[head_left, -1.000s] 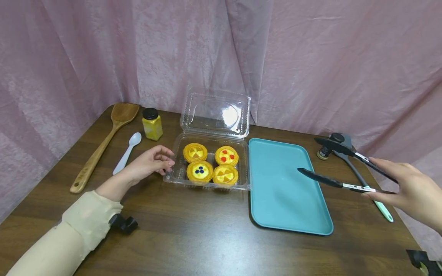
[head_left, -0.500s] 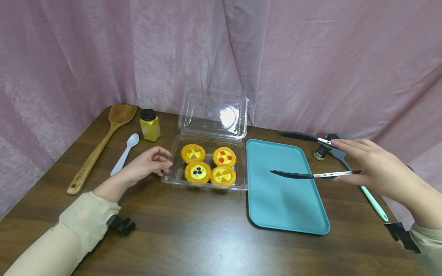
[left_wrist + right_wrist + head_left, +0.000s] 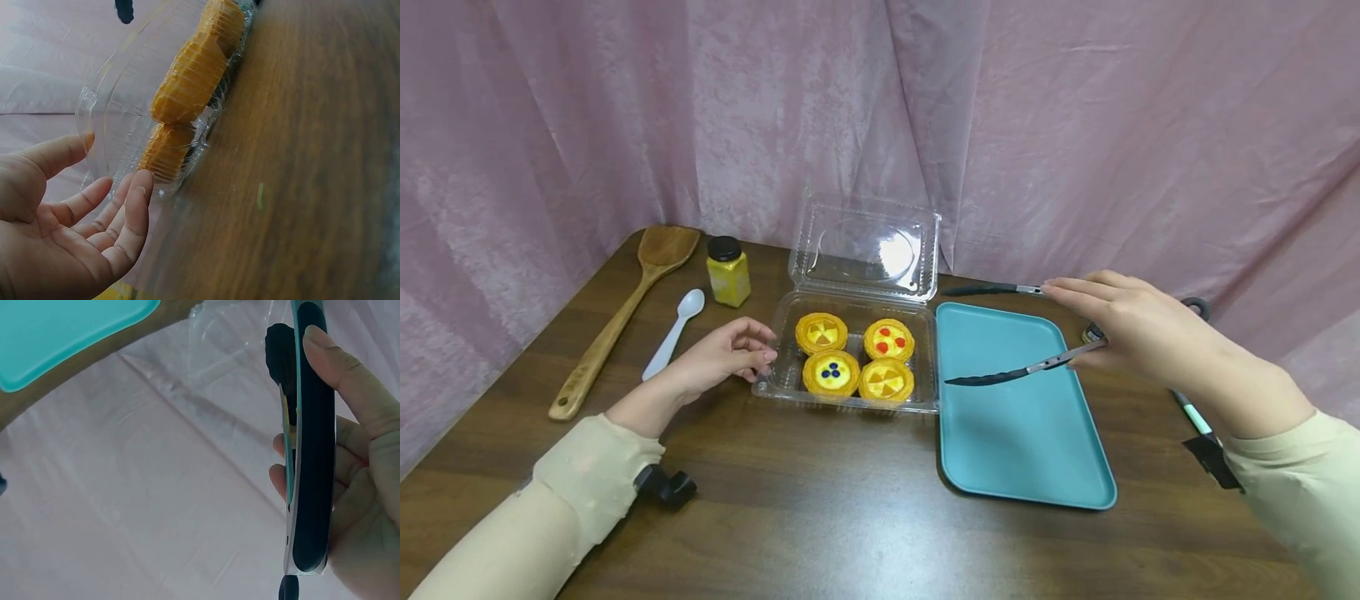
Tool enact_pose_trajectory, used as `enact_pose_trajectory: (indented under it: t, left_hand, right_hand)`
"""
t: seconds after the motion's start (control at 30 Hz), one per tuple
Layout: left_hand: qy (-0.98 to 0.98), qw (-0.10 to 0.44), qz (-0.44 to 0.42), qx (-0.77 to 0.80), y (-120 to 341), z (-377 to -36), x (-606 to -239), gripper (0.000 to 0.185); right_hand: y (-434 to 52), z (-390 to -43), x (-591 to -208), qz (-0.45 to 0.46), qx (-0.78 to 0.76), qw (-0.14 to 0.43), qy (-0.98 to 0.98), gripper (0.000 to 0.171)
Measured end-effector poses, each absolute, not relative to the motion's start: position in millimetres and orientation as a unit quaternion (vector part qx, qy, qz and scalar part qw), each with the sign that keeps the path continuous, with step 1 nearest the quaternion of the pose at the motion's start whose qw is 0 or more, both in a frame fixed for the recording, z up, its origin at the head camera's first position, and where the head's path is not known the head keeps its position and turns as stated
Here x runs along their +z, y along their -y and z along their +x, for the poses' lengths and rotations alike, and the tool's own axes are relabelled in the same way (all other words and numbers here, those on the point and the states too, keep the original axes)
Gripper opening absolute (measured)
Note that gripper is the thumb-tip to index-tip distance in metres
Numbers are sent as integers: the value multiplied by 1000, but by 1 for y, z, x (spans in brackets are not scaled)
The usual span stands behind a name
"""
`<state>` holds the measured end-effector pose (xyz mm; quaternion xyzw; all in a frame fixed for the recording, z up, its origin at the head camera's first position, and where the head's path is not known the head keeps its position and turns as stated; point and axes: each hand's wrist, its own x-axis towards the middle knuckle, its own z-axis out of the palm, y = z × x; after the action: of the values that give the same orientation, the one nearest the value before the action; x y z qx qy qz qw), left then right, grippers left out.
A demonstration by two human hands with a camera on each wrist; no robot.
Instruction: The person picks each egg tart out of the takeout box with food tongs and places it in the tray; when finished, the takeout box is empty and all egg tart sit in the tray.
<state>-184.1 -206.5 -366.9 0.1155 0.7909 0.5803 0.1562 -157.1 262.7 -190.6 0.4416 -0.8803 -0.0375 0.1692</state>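
Note:
My right hand (image 3: 1142, 329) grips a pair of tongs (image 3: 992, 377) over the teal tray (image 3: 1030, 442), their arms spread and nothing between them. The tongs' tips stand just right of a clear plastic clamshell box (image 3: 790, 392), whose lid (image 3: 865, 246) is raised. Inside are several egg tarts, among them one with blue berries (image 3: 831, 373), one with red pieces (image 3: 889, 339) and one with yellow wedges (image 3: 886, 380). My left hand (image 3: 730, 354) is at the box's left edge with relaxed fingers. In the left wrist view, its fingertips (image 3: 142, 181) are right at the plastic wall.
On the left lie a wooden spatula (image 3: 617, 333) and a white spoon (image 3: 676, 333), near a yellow jar with a black lid (image 3: 728, 275). Behind my right hand are a small jar (image 3: 1092, 333) and a mint-handled utensil (image 3: 1192, 412). A pink curtain (image 3: 1075, 150) hangs behind the table.
My right hand has carried the tongs leftward across the tray, toward the box's right side, with their arms still spread. The left hand has stayed at the box's left edge.

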Motion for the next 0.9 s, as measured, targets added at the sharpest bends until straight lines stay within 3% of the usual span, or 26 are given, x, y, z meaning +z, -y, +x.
enact_pose_trajectory:
  t: [0.4,0.9]
  left_hand:
    - [-789,156,113,584,206,-185,-367,43]
    - [-792,160,113,578,205,-184,-366,43]
  right_hand:
    - [-210,-171,-186,469,-128,101,868,81]
    - [-161,-178,-188,488,-251,65,833,77]
